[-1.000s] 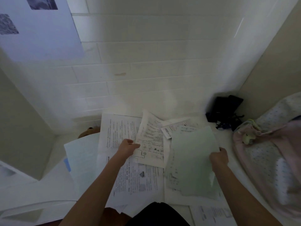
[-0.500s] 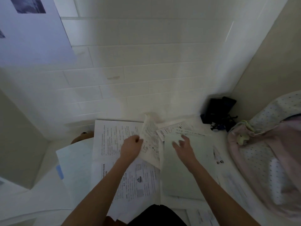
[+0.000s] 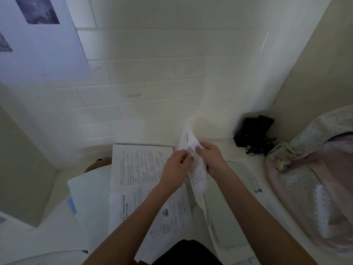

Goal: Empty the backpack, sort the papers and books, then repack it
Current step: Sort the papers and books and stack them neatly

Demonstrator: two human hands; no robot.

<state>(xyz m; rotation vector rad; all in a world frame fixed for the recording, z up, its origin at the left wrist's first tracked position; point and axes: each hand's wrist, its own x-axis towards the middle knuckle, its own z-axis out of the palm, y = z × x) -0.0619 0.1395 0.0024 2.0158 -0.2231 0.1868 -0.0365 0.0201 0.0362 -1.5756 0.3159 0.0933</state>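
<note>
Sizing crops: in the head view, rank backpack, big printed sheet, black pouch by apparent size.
1. pink backpack, cut off at the frame edge
2. large printed sheet, partly under the arms; close to the backpack
3. black pouch

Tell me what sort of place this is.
Probably a study corner at home or in a dorm: printed worksheets spread over a pale desk against a white tiled wall, with a pink dotted backpack alongside.

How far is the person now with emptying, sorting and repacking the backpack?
Emptying looks largely done: printed sheets lie spread on the surface. Sorting is in hand: the left hand and right hand hold a bundle of papers upright. Repacking is left: the pink backpack lies aside.
</note>
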